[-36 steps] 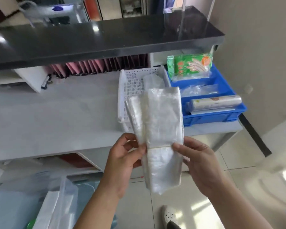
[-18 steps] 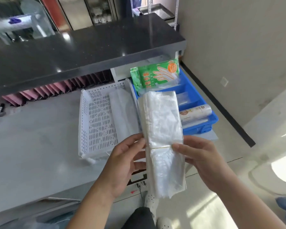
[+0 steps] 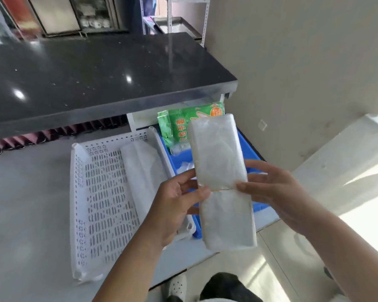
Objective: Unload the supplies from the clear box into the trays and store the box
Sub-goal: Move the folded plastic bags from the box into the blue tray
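Both hands hold a flat bundle of clear plastic bags [image 3: 218, 162], bound at its middle by a thin rubber band. My left hand [image 3: 172, 205] pinches its left edge and my right hand [image 3: 273, 188] pinches its right edge. The bundle hangs upright above the blue tray [image 3: 172, 158], covering most of it. A green pack of disposable gloves [image 3: 175, 127] leans at the blue tray's far end. Left of it lies the white perforated tray [image 3: 100, 192], with another clear bag bundle [image 3: 140, 168] along its right side. The clear box is out of view.
A dark counter shelf [image 3: 96, 79] overhangs the grey worktop [image 3: 26, 203] behind the trays. Pink folders [image 3: 42, 136] stand under it. A beige wall [image 3: 292, 73] rises on the right. The worktop's edge and tiled floor [image 3: 292, 258] lie below my hands.
The view has swung right and closer to the trays. The bundle, still in both hands, now hangs over the blue tray instead of in front of the worktop edge.
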The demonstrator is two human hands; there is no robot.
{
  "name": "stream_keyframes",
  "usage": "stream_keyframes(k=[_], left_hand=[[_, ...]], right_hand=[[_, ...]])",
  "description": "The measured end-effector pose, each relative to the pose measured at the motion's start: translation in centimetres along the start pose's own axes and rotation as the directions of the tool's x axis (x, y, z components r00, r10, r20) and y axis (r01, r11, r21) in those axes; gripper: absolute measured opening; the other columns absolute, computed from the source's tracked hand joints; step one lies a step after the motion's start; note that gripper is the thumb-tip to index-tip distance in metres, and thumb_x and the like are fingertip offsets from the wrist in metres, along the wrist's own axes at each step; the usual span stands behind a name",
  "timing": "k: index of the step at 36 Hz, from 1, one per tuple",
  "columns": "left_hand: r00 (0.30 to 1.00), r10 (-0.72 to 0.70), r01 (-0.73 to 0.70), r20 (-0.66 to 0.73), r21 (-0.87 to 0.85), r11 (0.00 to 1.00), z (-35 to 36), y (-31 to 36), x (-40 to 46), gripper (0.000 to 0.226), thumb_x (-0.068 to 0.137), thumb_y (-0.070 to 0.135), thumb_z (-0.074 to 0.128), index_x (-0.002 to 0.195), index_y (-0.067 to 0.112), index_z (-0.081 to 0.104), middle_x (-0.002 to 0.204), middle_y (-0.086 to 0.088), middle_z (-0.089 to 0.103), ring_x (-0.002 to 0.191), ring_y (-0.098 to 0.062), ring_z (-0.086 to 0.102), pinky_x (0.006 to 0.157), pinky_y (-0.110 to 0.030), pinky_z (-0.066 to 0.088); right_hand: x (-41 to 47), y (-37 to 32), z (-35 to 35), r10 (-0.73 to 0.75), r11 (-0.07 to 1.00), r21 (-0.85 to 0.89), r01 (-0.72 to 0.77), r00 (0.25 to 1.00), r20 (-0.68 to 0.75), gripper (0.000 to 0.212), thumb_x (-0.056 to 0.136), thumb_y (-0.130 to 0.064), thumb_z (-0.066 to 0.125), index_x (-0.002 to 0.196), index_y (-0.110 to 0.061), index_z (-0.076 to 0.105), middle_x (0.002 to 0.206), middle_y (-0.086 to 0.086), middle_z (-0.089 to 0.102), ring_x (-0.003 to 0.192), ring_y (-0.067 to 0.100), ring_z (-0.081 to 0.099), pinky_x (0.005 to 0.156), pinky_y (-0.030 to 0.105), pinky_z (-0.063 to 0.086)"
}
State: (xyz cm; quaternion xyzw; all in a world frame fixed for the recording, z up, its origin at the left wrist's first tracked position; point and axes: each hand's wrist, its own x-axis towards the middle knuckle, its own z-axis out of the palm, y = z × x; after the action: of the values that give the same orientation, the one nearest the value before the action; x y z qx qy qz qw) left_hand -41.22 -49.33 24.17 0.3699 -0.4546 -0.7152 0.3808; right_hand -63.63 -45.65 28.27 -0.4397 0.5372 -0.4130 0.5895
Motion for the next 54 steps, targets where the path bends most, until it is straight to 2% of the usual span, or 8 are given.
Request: stream_keyframes(k=[6, 11, 14, 21, 25, 32, 37, 54], left_hand=[[0.995, 0.003, -0.004, 0.104, 0.009, 1.0, -0.2, 0.5, 2.6, 0.037, 0.086, 0.008, 0.069, 0.119, 0.024, 0.071, 0.11, -0.008, 0.074, 0.093, -0.024, 0.073, 0.07, -0.033, 0.059], [0.999, 0.008, -0.01, 0.046, 0.047, 0.999, 0.8, 0.6, 4.6, 0.037, 0.088, 0.0, 0.067, 0.118, 0.02, 0.072, 0.11, -0.009, 0.074, 0.095, -0.025, 0.073, 0.068, -0.031, 0.059], [1.0, 0.013, -0.012, -0.018, 0.05, 0.999, 1.7, 0.9, 5.5, 0.036, 0.086, 0.003, 0.07, 0.117, 0.022, 0.072, 0.11, -0.008, 0.074, 0.095, -0.028, 0.073, 0.073, -0.04, 0.061], [0.961, 0.143, -0.095, -0.236, 0.202, 0.975, 2.6, 1.1, 9.3, 0.024, 0.087, 0.017, 0.071, 0.105, 0.031, 0.075, 0.103, 0.0, 0.075, 0.097, -0.014, 0.07, 0.084, -0.03, 0.057], [0.969, 0.088, 0.103, -0.23, 0.703, 0.704, 2.3, -1.6, 11.0, 0.035, 0.091, 0.037, 0.065, 0.126, 0.036, 0.06, 0.128, 0.01, 0.063, 0.124, -0.009, 0.055, 0.096, -0.017, 0.04], [0.936, -0.25, 0.275, -0.248, 0.958, 0.082, 4.5, -6.1, 16.2, 0.065, 0.097, 0.059, 0.029, 0.155, 0.031, 0.019, 0.165, -0.006, 0.013, 0.149, -0.03, 0.014, 0.119, -0.051, 0.014], [0.902, -0.261, 0.367, -0.345, 0.929, 0.042, 4.4, -7.2, 20.4, 0.074, 0.09, 0.071, 0.019, 0.154, 0.033, 0.017, 0.164, -0.007, 0.015, 0.148, -0.039, 0.014, 0.115, -0.066, 0.008], [0.864, -0.338, 0.388, -0.373, 0.921, -0.023, 6.7, -8.4, 20.6, 0.089, 0.081, 0.082, 0.014, 0.151, 0.03, 0.033, 0.161, -0.008, 0.027, 0.143, -0.039, 0.028, 0.108, -0.07, 0.017]], right_hand=[[2.6, -0.6, -3.2, 0.038, 0.999, 0.001, -0.039, 0.971, 0.236, 0.041, 0.087, -0.013, 0.07, 0.127, -0.007, 0.063, 0.126, 0.022, 0.065, 0.114, 0.041, 0.063, 0.092, 0.05, 0.054], [4.7, -0.1, -3.6, -0.002, 1.0, -0.023, 0.005, 0.991, 0.134, 0.034, 0.08, -0.011, 0.075, 0.114, -0.008, 0.071, 0.113, 0.018, 0.072, 0.102, 0.04, 0.068, 0.077, 0.042, 0.058], [5.9, -0.7, -4.3, -0.048, 0.998, -0.046, 0.053, 0.995, 0.092, 0.034, 0.075, -0.014, 0.075, 0.108, -0.005, 0.073, 0.108, 0.025, 0.071, 0.095, 0.051, 0.065, 0.08, 0.06, 0.054], [9.9, -5.0, -8.0, -0.268, 0.931, -0.235, 0.279, 0.96, 0.079, 0.021, 0.084, 0.003, 0.069, 0.098, -0.011, 0.076, 0.098, 0.011, 0.077, 0.087, 0.024, 0.073, 0.078, 0.031, 0.059], [12.7, -7.0, -9.9, -0.437, 0.656, -0.637, 0.404, 0.892, 0.116, 0.009, 0.092, -0.009, 0.061, 0.093, -0.013, 0.069, 0.085, 0.006, 0.073, 0.08, 0.028, 0.067, 0.08, 0.044, 0.054], [16.3, -6.5, -10.9, -0.412, 0.236, -0.917, 0.321, 0.888, 0.205, 0.014, 0.093, -0.019, 0.056, 0.105, -0.016, 0.062, 0.089, 0.009, 0.068, 0.086, 0.04, 0.06, 0.072, 0.041, 0.048], [17.6, -5.2, -11.3, -0.403, 0.136, -0.939, 0.317, 0.883, 0.24, 0.029, 0.094, -0.02, 0.056, 0.123, -0.024, 0.061, 0.109, 0.007, 0.071, 0.095, 0.037, 0.063, 0.068, 0.033, 0.035], [21.8, -1.8, -7.0, -0.183, -0.114, -0.883, 0.456, 0.864, 0.47, 0.033, 0.092, -0.018, 0.053, 0.123, -0.026, 0.058, 0.115, 0.002, 0.069, 0.1, 0.029, 0.064, 0.079, 0.04, 0.054]])
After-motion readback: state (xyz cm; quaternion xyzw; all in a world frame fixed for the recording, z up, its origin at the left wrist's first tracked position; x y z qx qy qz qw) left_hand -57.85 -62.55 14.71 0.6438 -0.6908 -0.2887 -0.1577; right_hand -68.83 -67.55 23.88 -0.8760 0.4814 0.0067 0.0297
